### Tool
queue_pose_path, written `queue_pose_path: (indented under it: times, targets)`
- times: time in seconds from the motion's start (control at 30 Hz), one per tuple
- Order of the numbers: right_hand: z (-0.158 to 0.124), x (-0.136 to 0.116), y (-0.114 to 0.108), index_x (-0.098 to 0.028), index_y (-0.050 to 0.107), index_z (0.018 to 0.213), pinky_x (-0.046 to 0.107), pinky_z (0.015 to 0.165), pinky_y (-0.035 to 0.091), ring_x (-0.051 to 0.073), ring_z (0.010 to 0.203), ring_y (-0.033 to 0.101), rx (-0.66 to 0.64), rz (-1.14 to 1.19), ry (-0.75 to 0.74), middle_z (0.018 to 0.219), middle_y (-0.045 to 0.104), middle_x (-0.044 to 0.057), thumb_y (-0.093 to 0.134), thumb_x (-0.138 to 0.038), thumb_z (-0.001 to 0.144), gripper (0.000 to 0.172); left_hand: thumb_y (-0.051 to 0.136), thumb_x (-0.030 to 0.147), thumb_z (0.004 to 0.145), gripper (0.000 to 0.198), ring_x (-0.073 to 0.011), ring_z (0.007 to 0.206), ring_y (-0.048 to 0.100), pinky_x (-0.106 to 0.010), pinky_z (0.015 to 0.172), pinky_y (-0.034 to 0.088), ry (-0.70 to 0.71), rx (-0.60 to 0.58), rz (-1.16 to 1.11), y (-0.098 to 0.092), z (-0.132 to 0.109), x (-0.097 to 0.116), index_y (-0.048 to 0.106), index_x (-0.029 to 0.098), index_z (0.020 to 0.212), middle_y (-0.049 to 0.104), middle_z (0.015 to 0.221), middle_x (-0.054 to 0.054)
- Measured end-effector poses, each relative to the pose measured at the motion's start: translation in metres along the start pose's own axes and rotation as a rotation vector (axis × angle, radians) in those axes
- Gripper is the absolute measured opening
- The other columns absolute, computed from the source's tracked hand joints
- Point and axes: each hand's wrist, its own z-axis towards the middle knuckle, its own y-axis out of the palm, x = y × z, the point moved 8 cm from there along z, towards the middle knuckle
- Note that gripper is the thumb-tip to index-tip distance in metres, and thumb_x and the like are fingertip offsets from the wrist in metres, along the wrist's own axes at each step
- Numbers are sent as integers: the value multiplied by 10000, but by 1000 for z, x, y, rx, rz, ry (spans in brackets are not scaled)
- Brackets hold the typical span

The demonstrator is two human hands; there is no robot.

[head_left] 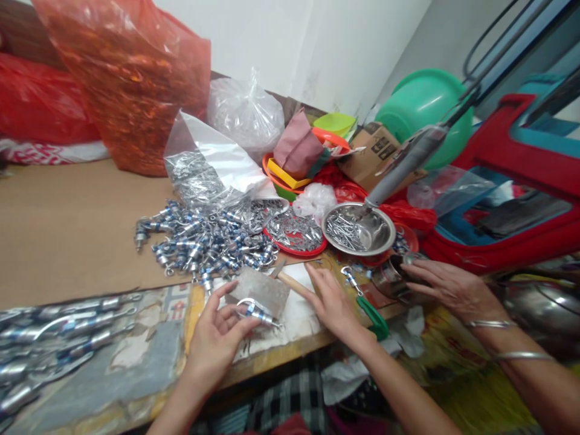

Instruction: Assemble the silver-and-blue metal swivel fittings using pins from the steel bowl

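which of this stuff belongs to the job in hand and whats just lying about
Seemingly part of the job:
hooked metal piece, in left hand
wooden-handled tool, in right hand
grey block between the hands
pile of similar pieces

Probably just lying about:
green basin
cardboard box
yellow-green bowl

Both hands (212, 338) forward — fingers (219, 295) bent

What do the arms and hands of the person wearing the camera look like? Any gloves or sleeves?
The left hand and right hand are bare: no gloves, rings, watch or bracelets show. The slender forearms are uncovered too, with no sleeves in view. The two narrow, silver-coloured bangles at the right circle another person's arm.
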Motion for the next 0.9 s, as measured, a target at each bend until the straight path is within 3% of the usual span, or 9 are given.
queue_pose_path:
  times: [0.1, 0.2, 0.3, 0.4, 0.5, 0.7, 0.9]
  targets:
    - [-7, 25, 14, -190, 561, 1032, 318, 726, 436, 192, 816, 543, -208, -128, 94, 857, 544, 53, 502, -269, 797, 254, 740, 234, 530, 730, -181, 665, 641, -331, 663, 514, 1, 8, 17, -1, 1, -1, 375, 197, 1161, 606, 666, 35]
    - [-9, 21, 1, -177, 552, 971, 300, 707, 447, 184, 799, 561, -113, -84, 120, 870, 564, 54, 479, -254, 804, 197, 737, 230, 539, 729, -174, 675, 639, -323, 674, 510, 6, 1, 26, -1, 2, -1, 371, 193, 1169, 612, 673, 30]
    - [-12, -9, -25, -209, 502, 1103, 278, 751, 450, 179, 887, 567, 25, 26, 25, 979, 594, 55, 464, -226, 819, 288, 738, 223, 536, 728, -169, 662, 639, -316, 668, 510, 8, -2, 14, -1, 2, -1, 373, 196, 1165, 617, 664, 33]
    - [-21, -46, -41, -271, 431, 1228, 255, 758, 454, 160, 896, 575, 4, 40, -148, 1018, 603, 32, 429, -171, 841, 400, 741, 219, 531, 732, -170, 658, 641, -315, 662, 513, 8, 5, 13, -2, 3, -2, 372, 204, 1163, 625, 669, 33]
    - [-32, -66, -49, -328, 390, 1263, 256, 726, 462, 151, 857, 581, 15, -10, -242, 1013, 602, 20, 407, -87, 826, 500, 744, 214, 527, 738, -165, 655, 640, -310, 664, 512, 14, 5, 20, -2, 4, -2, 369, 210, 1163, 629, 671, 33]
    - [-45, -64, -35, -304, 434, 1247, 258, 667, 483, 159, 781, 591, -45, -147, -236, 921, 630, 38, 359, -46, 790, 529, 747, 210, 510, 766, -162, 613, 640, -311, 653, 512, 5, 8, 3, -1, 3, 1, 358, 197, 1169, 626, 623, 47]
    - [-47, -53, -30, -303, 480, 1208, 237, 668, 494, 144, 770, 603, -6, -25, -166, 901, 637, 28, 388, -76, 805, 472, 761, 225, 482, 790, -164, 613, 641, -313, 651, 516, -19, 14, -6, 4, 1, 0, 375, 203, 1172, 623, 612, 55]
